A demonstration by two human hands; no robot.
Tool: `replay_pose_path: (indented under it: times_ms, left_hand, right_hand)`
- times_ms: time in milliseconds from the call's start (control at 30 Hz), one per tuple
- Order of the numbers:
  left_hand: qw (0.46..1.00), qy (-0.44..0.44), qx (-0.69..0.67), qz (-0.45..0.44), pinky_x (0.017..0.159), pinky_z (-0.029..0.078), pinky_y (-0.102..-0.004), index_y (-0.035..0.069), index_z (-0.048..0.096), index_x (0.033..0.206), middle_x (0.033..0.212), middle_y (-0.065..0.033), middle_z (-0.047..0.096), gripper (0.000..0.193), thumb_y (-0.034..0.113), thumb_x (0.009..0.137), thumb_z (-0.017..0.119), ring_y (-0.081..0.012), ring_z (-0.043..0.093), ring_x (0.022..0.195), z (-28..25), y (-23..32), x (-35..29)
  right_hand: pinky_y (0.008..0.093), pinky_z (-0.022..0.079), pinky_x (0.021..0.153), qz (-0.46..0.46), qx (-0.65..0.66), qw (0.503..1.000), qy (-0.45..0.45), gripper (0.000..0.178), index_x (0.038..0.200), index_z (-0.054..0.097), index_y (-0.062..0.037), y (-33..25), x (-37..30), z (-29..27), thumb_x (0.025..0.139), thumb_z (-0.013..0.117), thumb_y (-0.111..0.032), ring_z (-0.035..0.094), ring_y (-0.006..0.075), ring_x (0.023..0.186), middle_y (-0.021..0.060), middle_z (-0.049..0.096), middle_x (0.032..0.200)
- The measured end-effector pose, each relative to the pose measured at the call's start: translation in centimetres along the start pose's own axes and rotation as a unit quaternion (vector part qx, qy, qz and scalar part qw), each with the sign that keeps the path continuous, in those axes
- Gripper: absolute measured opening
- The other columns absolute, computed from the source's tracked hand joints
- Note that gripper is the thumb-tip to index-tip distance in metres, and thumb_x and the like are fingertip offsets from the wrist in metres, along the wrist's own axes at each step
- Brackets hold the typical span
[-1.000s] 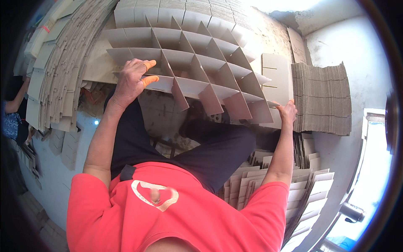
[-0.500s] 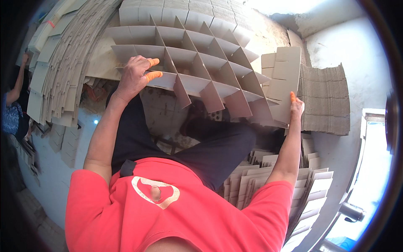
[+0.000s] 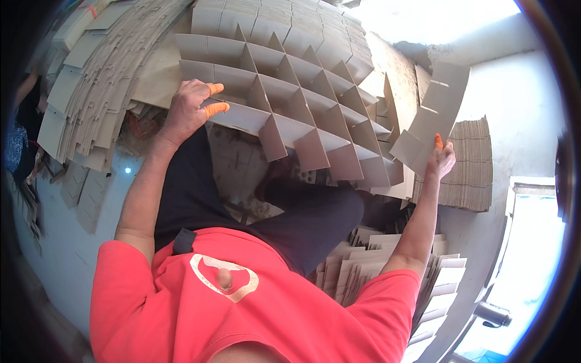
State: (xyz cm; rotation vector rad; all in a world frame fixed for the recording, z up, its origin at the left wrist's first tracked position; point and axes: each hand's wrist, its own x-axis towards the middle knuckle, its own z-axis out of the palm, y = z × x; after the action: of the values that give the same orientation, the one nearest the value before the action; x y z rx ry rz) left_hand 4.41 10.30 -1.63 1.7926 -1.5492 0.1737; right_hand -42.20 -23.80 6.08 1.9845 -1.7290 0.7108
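A slotted cardboard divider grid (image 3: 315, 136) of crossed strips stands in front of me, forming several square cells. At its left end is my left hand (image 3: 192, 109), with orange covers on the thumb and forefinger. Those two fingers are apart around the end of the nearest long strip; a firm grip does not show. My right hand (image 3: 442, 158), also with an orange finger cover, holds a loose slotted cardboard strip (image 3: 439, 106) by its lower part. This strip is tilted up to the right, beside the right end of the grid.
Cardboard strips are stacked behind the grid (image 3: 272, 21), at the left (image 3: 115, 72) and beyond my right hand (image 3: 471, 163). More slotted pieces (image 3: 369, 266) stand by my right elbow. At the far left edge, another person's patterned clothing (image 3: 15, 145) shows.
My right hand has lifted the loose strip away from the grid's right end and tilted it to the right. My left hand has shifted slightly left relative to the grid.
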Motion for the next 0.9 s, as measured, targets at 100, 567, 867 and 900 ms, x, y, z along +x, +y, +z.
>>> replay_pose_path:
  times_ms: [100,567,867,900]
  left_hand:
    - [1.0,-0.003,-0.003,0.002,0.082,0.045,-0.0354,0.001,0.067,0.1,0.093,-0.0069,0.068,0.042,0.022,0.066,0.08,-0.023,0.06,0.088,0.1,-0.1,-0.2]
    - [0.998,-0.022,-0.018,-0.055,0.092,0.037,-0.0357,0.005,0.067,0.104,0.085,-0.0047,0.062,0.034,0.012,0.072,0.075,-0.0219,0.056,0.089,0.9,-2.9,-1.9]
    - [0.985,-0.005,-0.146,-0.091,0.061,0.044,-0.0341,0.002,0.068,0.088,0.072,-0.0093,0.062,0.016,0.003,0.072,0.072,-0.0244,0.055,0.071,2.2,-3.6,-1.8]
    - [0.985,-0.01,-0.149,-0.085,0.062,0.044,-0.0346,0.002,0.068,0.087,0.073,-0.0097,0.062,0.016,0.002,0.072,0.072,-0.0247,0.055,0.071,2.3,-3.7,-1.8]
  right_hand:
    - [0.0402,0.047,0.053,0.012,0.109,0.994,0.0,0.035,0.075,0.058,-0.0021,-0.7,0.5,-1.2,0.087,0.066,-0.034,0.058,0.0259,0.054,0.0136,0.062,0.064]
    - [0.0157,0.038,0.062,-0.237,0.504,0.789,-0.259,0.062,0.136,0.044,0.0025,-27.7,-9.3,-13.7,0.078,0.063,0.012,0.036,0.0048,0.06,-0.0039,0.04,0.066]
    - [0.0244,0.048,0.063,-0.289,0.477,0.776,-0.294,0.053,0.131,0.048,0.0036,-34.9,-11.9,-11.2,0.081,0.066,0.001,0.062,0.02,0.061,0.0214,0.064,0.076]
    - [0.0253,0.049,0.064,-0.293,0.471,0.777,-0.298,0.053,0.131,0.047,0.0039,-35.3,-12.0,-11.2,0.081,0.065,0.003,0.064,0.0208,0.063,0.0222,0.064,0.077]
